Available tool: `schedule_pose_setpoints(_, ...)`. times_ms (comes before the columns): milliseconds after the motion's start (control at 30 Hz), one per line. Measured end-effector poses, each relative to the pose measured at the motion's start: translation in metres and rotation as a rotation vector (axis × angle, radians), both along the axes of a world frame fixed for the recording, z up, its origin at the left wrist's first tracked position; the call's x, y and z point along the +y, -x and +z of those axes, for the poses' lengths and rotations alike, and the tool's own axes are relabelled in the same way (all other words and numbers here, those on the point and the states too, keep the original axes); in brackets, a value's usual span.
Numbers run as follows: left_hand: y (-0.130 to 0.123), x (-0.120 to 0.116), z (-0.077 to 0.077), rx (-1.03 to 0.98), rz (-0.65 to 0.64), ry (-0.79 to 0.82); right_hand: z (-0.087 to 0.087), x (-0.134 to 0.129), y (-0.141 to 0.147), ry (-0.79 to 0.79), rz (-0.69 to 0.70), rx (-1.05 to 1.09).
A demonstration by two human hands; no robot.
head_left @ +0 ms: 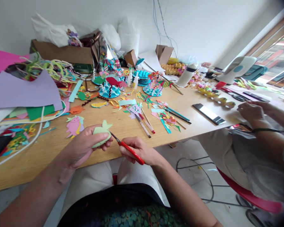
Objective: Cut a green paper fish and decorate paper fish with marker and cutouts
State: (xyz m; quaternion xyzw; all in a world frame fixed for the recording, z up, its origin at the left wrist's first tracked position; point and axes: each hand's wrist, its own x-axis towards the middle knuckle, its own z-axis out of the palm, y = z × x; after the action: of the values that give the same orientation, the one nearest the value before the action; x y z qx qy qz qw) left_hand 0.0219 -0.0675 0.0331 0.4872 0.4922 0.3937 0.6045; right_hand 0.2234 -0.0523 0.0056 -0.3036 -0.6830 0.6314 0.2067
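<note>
My left hand (86, 142) pinches a light green paper shape (101, 135) above the table's front edge. My right hand (139, 149) is closed round the red handles of a pair of scissors (132, 152). Their dark blades point up and left and touch or nearly touch the right side of the green shape. Just behind my left hand lie a pink paper fish (73, 125) and other cut fish. An orange cutout (77, 109) and a yellow fish (99, 104) rest farther back on the wooden table (123, 121).
Pens (144, 126), pencils (177, 114) and paper scraps lie mid-table. Decorated blue hats (110, 90) stand behind. A white cable (40, 126) and purple sheet (23, 91) are left. A phone (208, 113) and another person's hands (252, 113) are right.
</note>
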Motion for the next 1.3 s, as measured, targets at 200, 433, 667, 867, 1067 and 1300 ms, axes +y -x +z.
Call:
schedule_pose_setpoints(200,-0.0004,-0.0011,0.0011,-0.019,0.004,0.014,0.0017,0.0008,-0.0001,-0.041,0.005,-0.016)
schedule_pose_setpoints(433,-0.0008,-0.0004,0.0026,-0.009,-0.009,0.008,0.0020,0.0007,0.0004,-0.071,-0.011,-0.035)
schedule_pose_setpoints(667,0.0003,-0.0011,0.0016,-0.005,-0.016,-0.001,-0.0003,0.0002,-0.0003,-0.006,0.015,-0.002)
schedule_pose_setpoints(867,0.0010,-0.0005,-0.0004,-0.033,-0.033,0.009,0.0005,0.0001,-0.0013,-0.019,0.021,0.007)
schedule_pose_setpoints(1067,0.0009,-0.0006,0.0002,-0.041,-0.051,0.015,0.0019,0.0006,-0.0010,-0.045,0.010,-0.016)
schedule_pose_setpoints(1300,0.0025,0.0004,-0.0031,-0.012,-0.051,0.016,-0.0013,0.0006,-0.0023,-0.074,-0.013,-0.037)
